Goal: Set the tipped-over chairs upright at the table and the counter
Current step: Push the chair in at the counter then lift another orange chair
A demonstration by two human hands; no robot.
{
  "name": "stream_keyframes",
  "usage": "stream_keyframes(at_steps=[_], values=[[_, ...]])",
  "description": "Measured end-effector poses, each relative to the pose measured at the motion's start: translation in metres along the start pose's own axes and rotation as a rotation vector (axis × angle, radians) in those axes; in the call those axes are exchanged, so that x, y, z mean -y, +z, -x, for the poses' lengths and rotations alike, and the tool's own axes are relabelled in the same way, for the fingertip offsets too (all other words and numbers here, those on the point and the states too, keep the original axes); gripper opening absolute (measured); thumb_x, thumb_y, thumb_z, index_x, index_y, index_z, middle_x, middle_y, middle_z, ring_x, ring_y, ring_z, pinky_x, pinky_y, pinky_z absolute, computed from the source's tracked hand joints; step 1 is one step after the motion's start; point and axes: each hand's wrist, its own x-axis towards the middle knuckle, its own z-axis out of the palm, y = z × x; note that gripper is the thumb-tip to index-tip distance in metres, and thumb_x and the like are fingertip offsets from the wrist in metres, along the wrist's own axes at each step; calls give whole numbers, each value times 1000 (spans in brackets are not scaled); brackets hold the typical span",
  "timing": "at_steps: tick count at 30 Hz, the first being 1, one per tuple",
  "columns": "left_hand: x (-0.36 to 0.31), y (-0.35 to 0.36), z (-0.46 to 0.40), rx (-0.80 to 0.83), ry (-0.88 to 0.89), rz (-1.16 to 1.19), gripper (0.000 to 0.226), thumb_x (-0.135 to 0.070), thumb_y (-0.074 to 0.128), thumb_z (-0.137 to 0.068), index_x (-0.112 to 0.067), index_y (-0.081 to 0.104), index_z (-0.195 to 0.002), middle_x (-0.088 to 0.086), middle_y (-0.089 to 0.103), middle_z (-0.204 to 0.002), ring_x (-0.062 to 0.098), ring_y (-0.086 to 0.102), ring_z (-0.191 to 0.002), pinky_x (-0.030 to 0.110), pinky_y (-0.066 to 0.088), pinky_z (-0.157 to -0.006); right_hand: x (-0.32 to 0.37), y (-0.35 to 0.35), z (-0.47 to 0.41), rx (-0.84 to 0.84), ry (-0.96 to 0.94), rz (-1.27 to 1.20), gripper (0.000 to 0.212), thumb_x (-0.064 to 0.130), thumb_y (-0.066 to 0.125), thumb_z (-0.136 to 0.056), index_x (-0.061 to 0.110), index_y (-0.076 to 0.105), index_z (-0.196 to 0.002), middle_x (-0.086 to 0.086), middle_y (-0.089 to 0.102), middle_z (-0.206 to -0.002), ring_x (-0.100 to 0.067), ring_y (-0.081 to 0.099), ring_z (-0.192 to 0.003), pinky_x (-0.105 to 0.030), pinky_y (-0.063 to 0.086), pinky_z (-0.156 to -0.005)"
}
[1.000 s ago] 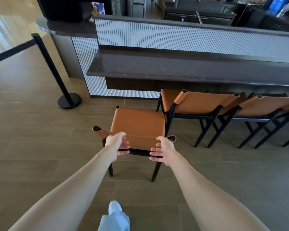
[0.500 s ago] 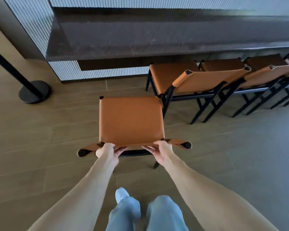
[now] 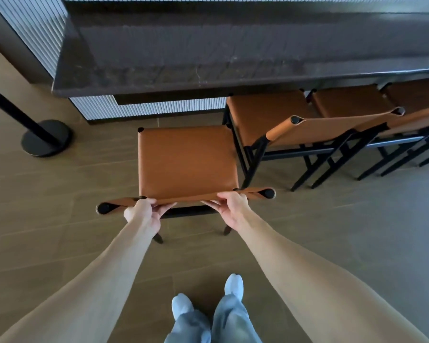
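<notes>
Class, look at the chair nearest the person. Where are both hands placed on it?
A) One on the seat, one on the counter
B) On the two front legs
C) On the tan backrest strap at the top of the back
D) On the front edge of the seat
C: the left hand and right hand both grip the tan backrest strap of the upright chair, which stands before the counter.
</notes>
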Motion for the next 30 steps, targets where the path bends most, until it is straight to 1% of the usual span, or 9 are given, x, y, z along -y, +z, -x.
stream_keyframes(at_steps=[1,4,6,9,14,17,21,25,30], values=[[-6,7,-6,5,5,4,30,24,43,-91,4,48,-112,36,51,-124,56,61,-92,66,56,-80,6,8,-9,9,1,6,53,-24,37,-93,-3,40,-141,-33,58,-130,-48,69,-104,-65,55,-90],[-23,30,-22,10,15,16,25,23,42,-92,-1,46,-93,36,51,-126,55,62,-100,64,57,-80,25,32,-34,35,-1,32,53,-24,38,-93,-2,40,-141,-32,57,-130,-46,70,-98,-63,57,-87],[-32,44,-31,21,12,36,25,23,41,-92,-2,45,-90,37,51,-127,57,60,-105,65,56,-82,36,43,-47,56,-11,55,52,-23,38,-94,-2,41,-141,-32,57,-131,-46,70,-99,-62,59,-85],[-45,61,-46,16,2,50,23,21,42,-93,-2,45,-92,37,53,-127,56,60,-106,65,57,-80,50,63,-68,83,-12,71,55,-22,39,-94,-1,39,-144,-32,54,-135,-47,68,-104,-61,58,-87],[-64,80,-65,-17,36,53,22,19,47,-94,0,47,-104,34,56,-120,50,66,-93,60,60,-65,60,89,-88,67,-13,79,56,-20,42,-94,3,36,-144,-33,48,-137,-47,67,-104,-61,57,-90],[-70,89,-71,-14,61,27,22,19,47,-93,-1,48,-101,33,58,-117,48,68,-84,57,61,-65,69,98,-97,72,-4,77,59,-20,42,-95,4,34,-148,-34,48,-138,-50,66,-108,-61,57,-90],[-76,97,-82,-8,71,19,22,18,47,-94,-1,51,-105,31,59,-114,46,69,-77,54,62,-63,77,107,-107,75,-20,99,55,-19,43,-95,3,39,-146,-33,54,-134,-49,68,-106,-61,58,-88],[-80,106,-89,8,74,28,23,19,47,-93,-1,53,-103,30,58,-114,49,67,-75,55,62,-61,81,114,-113,85,-37,109,60,-19,42,-95,4,35,-149,-35,54,-131,-50,68,-105,-60,58,-90],[-85,114,-98,22,97,35,30,19,46,-93,-3,52,-113,29,55,-121,52,65,-81,57,62,-61,87,119,-117,100,-66,110,54,-20,41,-95,2,40,-144,-34,56,-130,-50,67,-106,-60,57,-90]])
